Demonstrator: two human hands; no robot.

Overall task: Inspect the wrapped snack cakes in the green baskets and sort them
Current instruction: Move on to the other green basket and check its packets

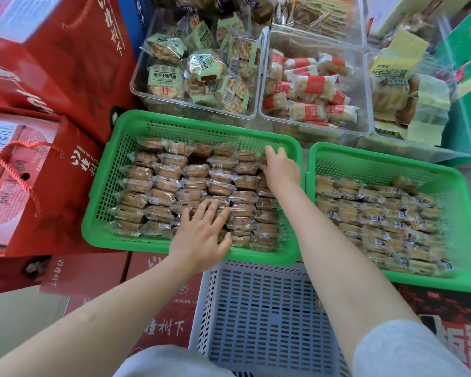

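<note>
Your left hand (201,235) lies flat on wrapped snack cakes (191,183) mid-frame; your right hand (282,167), grip unclear, reaches the left green basket (114,148)'s far-right corner.

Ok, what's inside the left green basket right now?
The left green basket holds tightly packed rows of wrapped snack cakes. The left hand and right hand cover some; any layers underneath and the basket floor are hidden.

Green mesh baskets (114,170), brown cakes (193,183), grey-blue slotted crate (259,317), red boxes (52,63).
</note>
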